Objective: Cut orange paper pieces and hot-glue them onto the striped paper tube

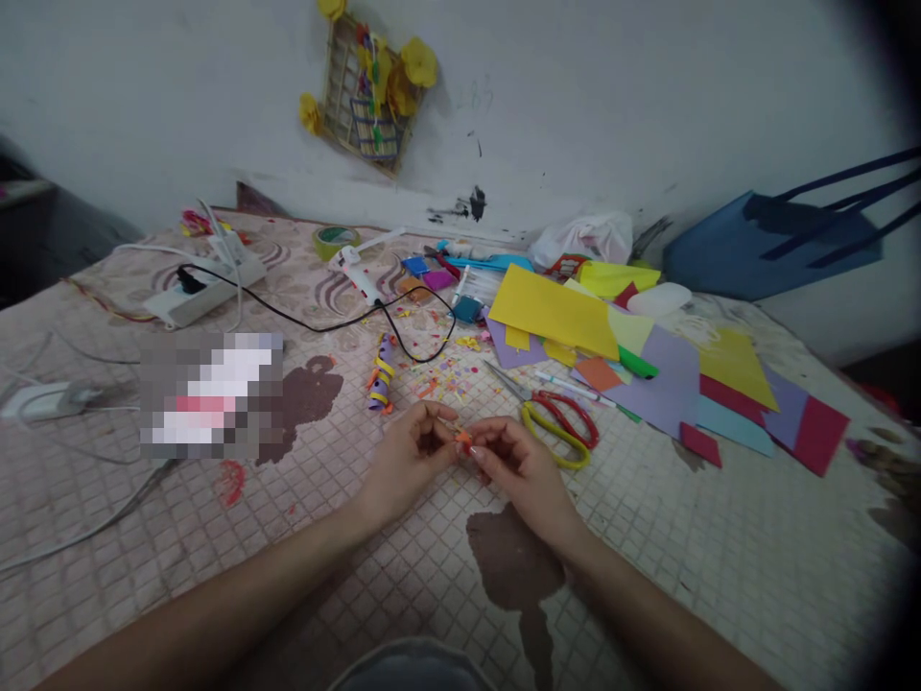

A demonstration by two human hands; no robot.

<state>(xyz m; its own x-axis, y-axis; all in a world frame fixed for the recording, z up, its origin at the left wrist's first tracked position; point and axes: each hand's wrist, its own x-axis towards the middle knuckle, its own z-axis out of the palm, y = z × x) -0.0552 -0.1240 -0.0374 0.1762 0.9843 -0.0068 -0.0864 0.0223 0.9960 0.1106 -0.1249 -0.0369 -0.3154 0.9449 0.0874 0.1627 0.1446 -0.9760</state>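
A small orange paper piece [464,437] with a bit of red at its lower edge is held between my two hands, above the tabletop. My left hand [410,453] pinches it from the left, thumb and forefinger closed. From the other side my right hand [519,470] grips it with thumb and fingertips. Its exact shape is partly hidden by the fingers. Just beyond my left hand stands a purple paper roll [381,374] wrapped with a yellow strip. Close behind my right hand lie scissors [557,422] with red and yellow handles.
Colored paper sheets [554,312] are piled at the right, near a blue bag [777,245]. Paper scraps [446,379] litter the middle. A glue gun [360,276] with a black cord and a power strip [205,293] lie left. Green tape [336,242] sits at the back.
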